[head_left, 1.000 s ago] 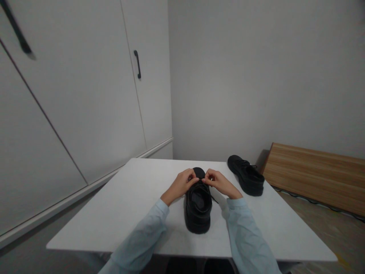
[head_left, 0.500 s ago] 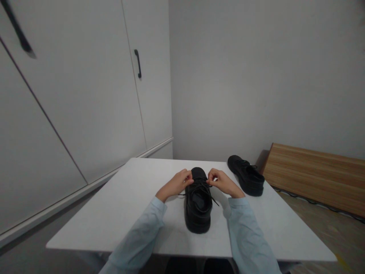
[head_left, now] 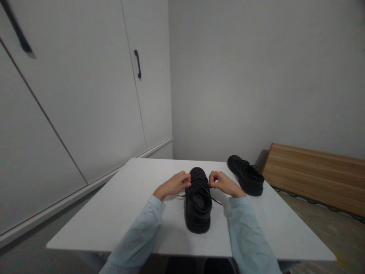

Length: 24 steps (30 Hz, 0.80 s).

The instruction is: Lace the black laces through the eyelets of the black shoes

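A black lace-up shoe [head_left: 199, 213] stands upright on the white table in front of me, toe pointing away, with its opening facing me. My left hand [head_left: 177, 183] is at the shoe's left side, fingers pinched on the black shoelace [head_left: 199, 186]. On the opposite side, my right hand [head_left: 221, 182] pinches the lace too, close to the eyelets. Loose lace ends stick out to the left and lower right of the shoe. A second black shoe [head_left: 246, 177] rests on the table's far right side, beyond my right hand.
The white table [head_left: 114, 220] stands below a grey wall [head_left: 256, 83]. At the left are white cabinet doors [head_left: 85, 95] with dark handles. A wood-grain board [head_left: 316, 177] leans on the right, with a dark cable along its lower edge.
My hands have moved slightly apart, the left a little leftward and the right a little rightward. The loose lace ends have shifted outward; the shoe stays in place.
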Available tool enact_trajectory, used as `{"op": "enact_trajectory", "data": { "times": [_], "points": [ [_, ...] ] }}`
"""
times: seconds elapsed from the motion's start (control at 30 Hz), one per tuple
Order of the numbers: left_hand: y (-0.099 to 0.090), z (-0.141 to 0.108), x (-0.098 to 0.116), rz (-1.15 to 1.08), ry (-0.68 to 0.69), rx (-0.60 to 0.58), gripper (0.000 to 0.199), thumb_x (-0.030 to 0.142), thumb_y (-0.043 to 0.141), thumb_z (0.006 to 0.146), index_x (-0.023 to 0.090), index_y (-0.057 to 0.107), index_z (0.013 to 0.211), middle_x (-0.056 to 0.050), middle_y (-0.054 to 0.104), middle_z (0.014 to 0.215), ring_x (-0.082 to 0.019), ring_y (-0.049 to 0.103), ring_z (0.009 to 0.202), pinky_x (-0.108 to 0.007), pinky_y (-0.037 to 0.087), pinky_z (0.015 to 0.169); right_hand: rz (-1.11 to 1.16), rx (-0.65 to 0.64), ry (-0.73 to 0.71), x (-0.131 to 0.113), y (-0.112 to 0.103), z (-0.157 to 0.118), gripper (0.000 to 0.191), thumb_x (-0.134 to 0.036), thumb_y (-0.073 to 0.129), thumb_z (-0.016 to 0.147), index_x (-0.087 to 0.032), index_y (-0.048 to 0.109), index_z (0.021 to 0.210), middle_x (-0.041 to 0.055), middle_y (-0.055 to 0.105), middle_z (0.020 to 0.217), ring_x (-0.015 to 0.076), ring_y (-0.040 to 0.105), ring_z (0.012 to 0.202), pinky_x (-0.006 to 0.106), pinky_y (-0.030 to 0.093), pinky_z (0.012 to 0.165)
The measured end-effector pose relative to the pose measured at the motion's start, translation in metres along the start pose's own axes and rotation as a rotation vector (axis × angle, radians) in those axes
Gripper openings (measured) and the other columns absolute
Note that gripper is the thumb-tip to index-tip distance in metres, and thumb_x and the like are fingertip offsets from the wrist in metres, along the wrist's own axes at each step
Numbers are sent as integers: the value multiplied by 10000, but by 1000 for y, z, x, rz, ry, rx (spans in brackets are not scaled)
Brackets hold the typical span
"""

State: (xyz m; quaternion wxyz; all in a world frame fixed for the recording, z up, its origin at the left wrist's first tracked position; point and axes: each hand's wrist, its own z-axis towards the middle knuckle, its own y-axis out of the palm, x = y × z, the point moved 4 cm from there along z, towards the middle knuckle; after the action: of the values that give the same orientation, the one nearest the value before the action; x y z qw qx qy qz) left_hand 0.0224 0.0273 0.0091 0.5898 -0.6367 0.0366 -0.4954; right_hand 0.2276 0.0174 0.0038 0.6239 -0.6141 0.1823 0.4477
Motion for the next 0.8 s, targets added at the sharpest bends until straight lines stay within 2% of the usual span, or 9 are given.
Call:
{"op": "enact_trajectory", "data": {
  "times": [0.27, 0.43, 0.57, 0.67, 0.8],
  "points": [
    [5, 4, -7, 58, 0, 99, 142, 278, 517, 852, 171, 521, 758, -5, 486, 788, -146, 480, 750, -247, 374, 698, -2, 29, -15, -4, 2, 2, 133, -152, 550, 677, -175, 477, 568, -31, 502, 573, 114, 468, 592, 237, 361, 573],
    [2, 6, -5, 39, -1, 170, 195, 348, 554, 834, 172, 558, 750, 3, 501, 774, -127, 466, 680, -243, 371, 661, 107, 46, -18, -12, -1, 0, 210, -320, 602, 747, -178, 490, 640, -22, 520, 616, 116, 492, 583, 245, 390, 569],
    [-9, 4, 2, -46, 11, 300, 221, 385, 611, 792, 167, 575, 802, 11, 509, 759, -116, 448, 660, -233, 364, 641, 149, 96, -8, -12, -10, -4, 338, -465, 598, 771, -183, 471, 636, -34, 487, 588, 102, 470, 539, 235, 379, 529],
    [-13, 1, 7, -142, 20, 310, 279, 426, 643, 761, 158, 575, 799, 29, 504, 704, -103, 435, 632, -216, 348, 608, 125, -28, 24, -9, -11, -9, 410, -517, 600, 763, -169, 491, 574, -34, 472, 526, 93, 444, 510, 225, 344, 494],
    [-10, 0, 10, -168, 38, 164, 313, 442, 711, 686, 145, 614, 679, 32, 520, 638, -99, 453, 618, -210, 330, 592, 137, -249, 38, -8, -6, -14, 367, -474, 707, 674, -141, 587, 578, -22, 526, 539, 87, 446, 521, 221, 347, 505]
  ]
}}
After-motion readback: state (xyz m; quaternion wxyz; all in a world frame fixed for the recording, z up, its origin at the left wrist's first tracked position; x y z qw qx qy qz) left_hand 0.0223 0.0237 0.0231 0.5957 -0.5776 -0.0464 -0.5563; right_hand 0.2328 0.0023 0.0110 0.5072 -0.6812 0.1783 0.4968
